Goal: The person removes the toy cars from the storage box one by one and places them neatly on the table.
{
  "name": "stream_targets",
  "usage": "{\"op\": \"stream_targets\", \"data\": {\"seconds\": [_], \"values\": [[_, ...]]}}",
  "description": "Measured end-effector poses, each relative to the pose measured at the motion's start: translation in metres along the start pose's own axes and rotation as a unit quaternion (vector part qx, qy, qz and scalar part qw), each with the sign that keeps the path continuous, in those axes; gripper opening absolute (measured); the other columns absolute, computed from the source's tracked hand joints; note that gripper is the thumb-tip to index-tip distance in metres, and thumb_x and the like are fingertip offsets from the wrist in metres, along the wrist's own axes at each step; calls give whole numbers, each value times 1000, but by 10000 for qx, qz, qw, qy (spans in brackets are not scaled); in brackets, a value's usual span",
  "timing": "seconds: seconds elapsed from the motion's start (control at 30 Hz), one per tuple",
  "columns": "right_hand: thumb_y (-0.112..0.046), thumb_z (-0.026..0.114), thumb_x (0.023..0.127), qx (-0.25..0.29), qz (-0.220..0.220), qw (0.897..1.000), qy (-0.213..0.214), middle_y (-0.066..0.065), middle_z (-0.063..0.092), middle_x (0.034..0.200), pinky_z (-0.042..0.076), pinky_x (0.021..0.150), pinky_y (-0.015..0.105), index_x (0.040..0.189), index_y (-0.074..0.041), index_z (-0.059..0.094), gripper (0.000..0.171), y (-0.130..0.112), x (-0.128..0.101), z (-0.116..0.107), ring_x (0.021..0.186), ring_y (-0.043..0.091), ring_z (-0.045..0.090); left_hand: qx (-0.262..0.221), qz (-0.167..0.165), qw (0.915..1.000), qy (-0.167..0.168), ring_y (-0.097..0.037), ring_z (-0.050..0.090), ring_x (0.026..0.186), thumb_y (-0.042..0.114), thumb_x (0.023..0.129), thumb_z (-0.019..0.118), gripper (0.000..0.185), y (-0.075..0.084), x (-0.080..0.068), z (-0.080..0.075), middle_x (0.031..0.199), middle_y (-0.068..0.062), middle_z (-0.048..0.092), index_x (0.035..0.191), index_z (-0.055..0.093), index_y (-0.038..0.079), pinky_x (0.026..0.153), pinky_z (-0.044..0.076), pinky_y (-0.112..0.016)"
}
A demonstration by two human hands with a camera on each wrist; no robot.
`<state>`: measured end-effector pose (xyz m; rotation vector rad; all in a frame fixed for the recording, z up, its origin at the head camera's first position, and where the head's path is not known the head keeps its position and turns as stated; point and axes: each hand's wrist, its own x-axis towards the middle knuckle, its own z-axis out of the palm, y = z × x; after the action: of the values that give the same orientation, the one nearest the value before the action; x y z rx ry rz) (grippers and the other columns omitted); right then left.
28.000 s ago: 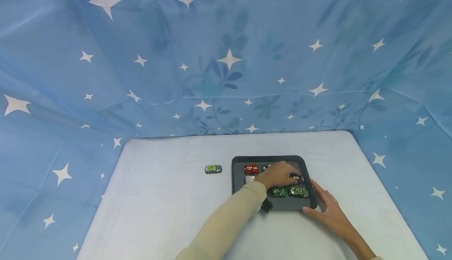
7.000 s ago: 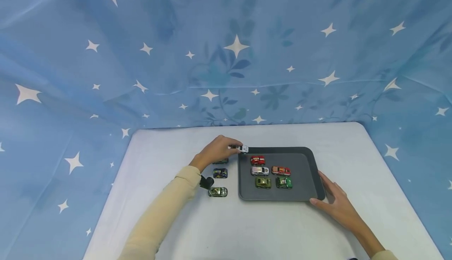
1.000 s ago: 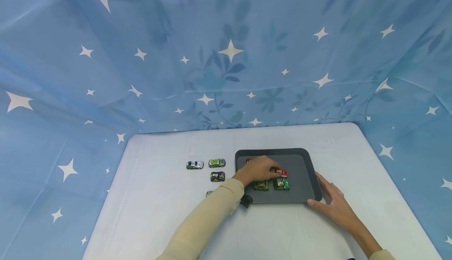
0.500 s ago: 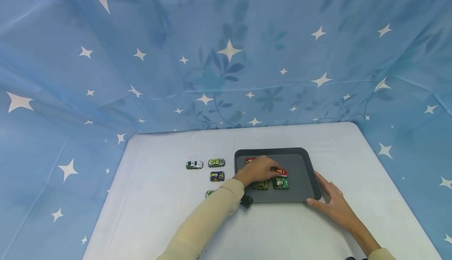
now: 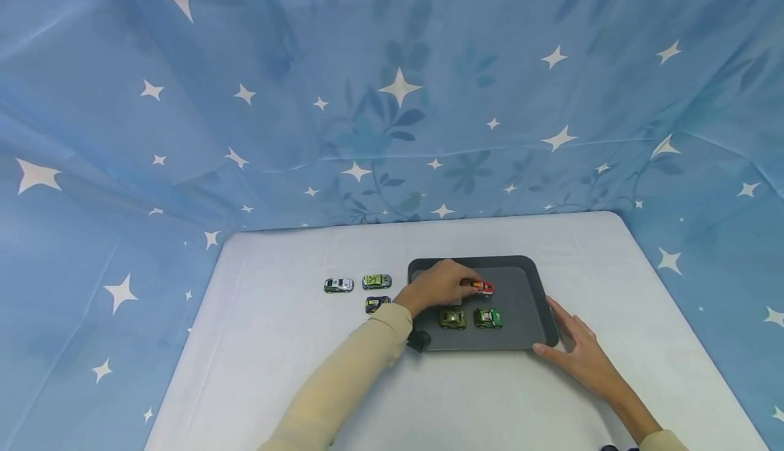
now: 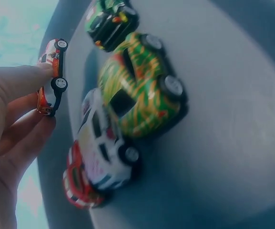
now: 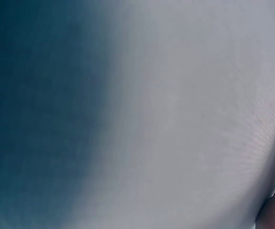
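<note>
Fingers [image 6: 30,78] of my left hand [image 5: 436,288] pinch the orange car [image 5: 482,287] just above the far half of the grey tray [image 5: 531,271], behind the two green cars [image 5: 470,318]. To the right, my right hand [image 5: 576,354] lies flat, fingers straight, against the tray's near right corner on the bench [image 5: 275,369].

Cars in the tray and cars beside it

The tray [image 5: 545,315] sat on the table [image 5: 257,369], right of centre, with two cars [image 5: 452,317] side by side in its near half and another [image 5: 482,288] behind them. Left of the tray, three more cars [image 5: 376,281] stood on the table, two in a row behind the third.
</note>
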<state>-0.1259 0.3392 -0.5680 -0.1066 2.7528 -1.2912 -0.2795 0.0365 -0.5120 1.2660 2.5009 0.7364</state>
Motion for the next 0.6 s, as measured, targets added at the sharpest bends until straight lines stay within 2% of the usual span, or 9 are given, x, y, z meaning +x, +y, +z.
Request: {"op": "stream_targets", "data": {"seconds": [0.13, 0.37, 0.47, 0.6], "values": [[-34, 84, 93, -80, 60, 9999, -34, 37, 35, 163, 13, 118, 79, 172, -12, 24, 101, -1, 1, 0, 143, 64, 38, -71, 13, 10000, 27, -1, 54, 69, 20, 108, 70, 29, -6, -6, -8, 118, 1, 78, 134, 76, 11, 69, 44, -16], [-34, 82, 95, -65, 14, 10000, -70, 38, 33, 163, 4, 124, 72, 172, -10, 23, 100, -4, 0, -1, 142, 65, 37, -331, -194, 9992, 78, -2, 50, 58, 21, 108, 69, 30, -15, -20, -17, 108, 1, 78, 135, 75, 9, 62, 42, -18], [-34, 82, 95, -102, 12, 9999, -67, 38, 34, 163, 4, 124, 72, 172, -10, 23, 100, -4, 0, -1, 143, 65, 37, -325, -235, 9991, 116, -3, 50, 57, 21, 108, 69, 30, -18, -27, -21, 106, 0, 78, 135, 75, 9, 62, 42, -19], [-34, 82, 95, -94, 59, 9999, -76, 38, 34, 163, 4, 122, 74, 172, -10, 22, 101, -3, 0, -1, 143, 65, 36, -188, -252, 9994, 169, -3, 52, 63, 21, 108, 70, 30, -23, -34, -28, 111, -1, 78, 135, 76, 9, 64, 42, -20]]}}
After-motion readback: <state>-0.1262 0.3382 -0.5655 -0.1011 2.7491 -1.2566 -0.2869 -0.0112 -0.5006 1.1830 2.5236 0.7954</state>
